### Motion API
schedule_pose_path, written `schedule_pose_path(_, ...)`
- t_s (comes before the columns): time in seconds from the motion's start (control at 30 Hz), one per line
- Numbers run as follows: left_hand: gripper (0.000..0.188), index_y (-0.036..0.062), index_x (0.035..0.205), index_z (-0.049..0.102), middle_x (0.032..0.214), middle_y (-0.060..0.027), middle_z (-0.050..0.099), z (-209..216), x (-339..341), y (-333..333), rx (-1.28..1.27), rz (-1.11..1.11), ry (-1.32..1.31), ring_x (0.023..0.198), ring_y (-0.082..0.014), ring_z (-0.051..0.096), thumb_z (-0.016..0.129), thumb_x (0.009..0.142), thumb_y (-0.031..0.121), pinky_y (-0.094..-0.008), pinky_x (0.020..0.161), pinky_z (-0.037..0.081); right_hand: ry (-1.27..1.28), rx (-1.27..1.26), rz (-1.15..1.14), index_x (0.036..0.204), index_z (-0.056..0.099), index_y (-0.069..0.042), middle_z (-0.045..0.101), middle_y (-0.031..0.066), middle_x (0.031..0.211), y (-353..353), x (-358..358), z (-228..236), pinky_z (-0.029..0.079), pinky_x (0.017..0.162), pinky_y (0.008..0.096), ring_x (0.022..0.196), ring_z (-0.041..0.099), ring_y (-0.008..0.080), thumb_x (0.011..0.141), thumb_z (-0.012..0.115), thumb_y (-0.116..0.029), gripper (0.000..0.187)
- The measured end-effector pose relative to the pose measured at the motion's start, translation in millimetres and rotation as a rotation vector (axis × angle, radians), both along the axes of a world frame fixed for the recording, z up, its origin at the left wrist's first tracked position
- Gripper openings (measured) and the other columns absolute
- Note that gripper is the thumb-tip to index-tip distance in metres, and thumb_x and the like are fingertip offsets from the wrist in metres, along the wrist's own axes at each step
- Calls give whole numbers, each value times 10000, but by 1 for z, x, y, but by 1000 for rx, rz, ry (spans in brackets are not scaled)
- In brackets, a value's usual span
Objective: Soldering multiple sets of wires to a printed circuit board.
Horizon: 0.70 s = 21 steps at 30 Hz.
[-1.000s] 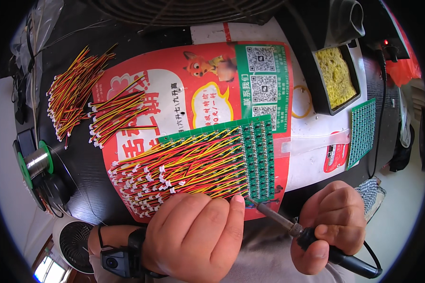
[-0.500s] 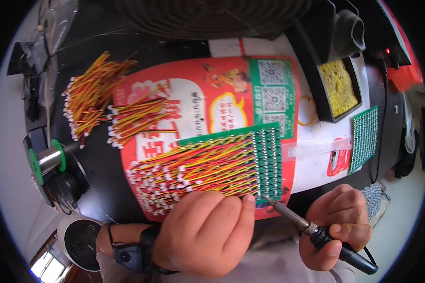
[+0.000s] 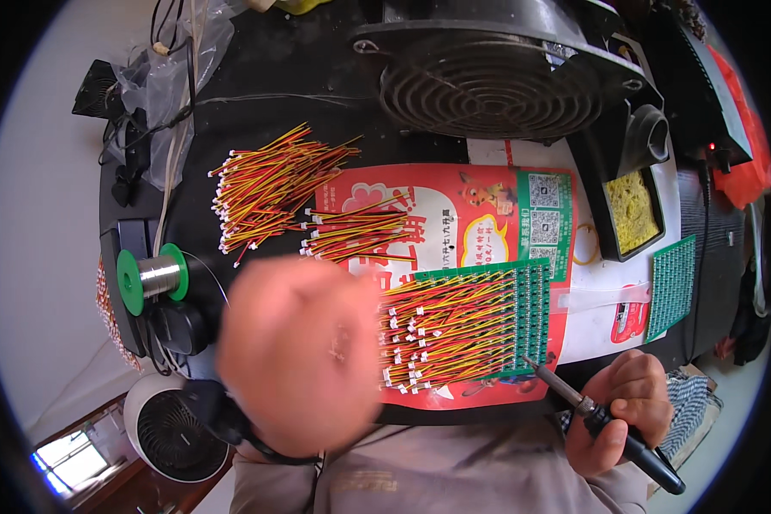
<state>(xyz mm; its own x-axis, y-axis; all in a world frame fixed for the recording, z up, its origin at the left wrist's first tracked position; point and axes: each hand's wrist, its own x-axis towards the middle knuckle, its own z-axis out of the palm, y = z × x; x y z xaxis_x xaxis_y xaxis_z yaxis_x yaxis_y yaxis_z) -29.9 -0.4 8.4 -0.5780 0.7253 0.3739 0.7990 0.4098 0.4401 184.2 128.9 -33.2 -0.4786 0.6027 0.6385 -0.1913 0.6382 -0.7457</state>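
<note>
My right hand (image 3: 630, 403) is wrapped round the dark handle of a soldering iron (image 3: 561, 387). The iron's tip points at the near right part of a green circuit board (image 3: 531, 321); whether it touches is too small to tell. Rows of red, yellow and black wires (image 3: 454, 330) with white connector ends run leftward from the board. My left hand (image 3: 300, 360), large and smeared by motion, is raised left of the board and covers part of the wire ends; its fingers cannot be made out. Beyond it lie a small bundle of wires (image 3: 360, 236) and a bigger wire pile (image 3: 270, 193).
A spool of solder wire (image 3: 154, 278) stands at the left. At the back is a black fan with a round grille (image 3: 497, 94). A yellow sponge (image 3: 632, 210) sits in a black holder at right, near a second green board (image 3: 672, 287). Red printed sheet (image 3: 441, 193) underlies the work.
My left hand has lifted away from the wires at the board and moved left. The right hand keeps hold of the soldering iron near the board. The whole view has shifted.
</note>
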Motion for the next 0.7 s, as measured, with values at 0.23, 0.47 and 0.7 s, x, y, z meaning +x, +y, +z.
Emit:
schedule_pose_path(0.23,142,-32,897,691,834,-115,625,-13,-41,-4,-26,61,-13,736,-227,617,655,767,-77,-299,659,476,-15,6,-26,828,449,-43,371,32,622,-4,-12,6,264,536,302,598,354,146,862,551,-217,204)
schedule_pose_path(0.47,98,-17,819,657,818,-123,598,-22,-44,3,-93,2,40,781,-318,576,639,734,-63,-391,697,458,110,32,-63,718,473,-27,372,7,569,3,-5,-2,209,427,284,484,336,126,761,610,-177,207)
schedule_pose_path(0.7,113,-18,900,634,778,-95,613,-21,-34,2,157,133,-288,731,-227,592,586,807,-62,-311,646,464,94,30,-53,717,491,-25,387,13,570,4,-4,-1,259,421,283,484,353,134,753,630,-172,206)
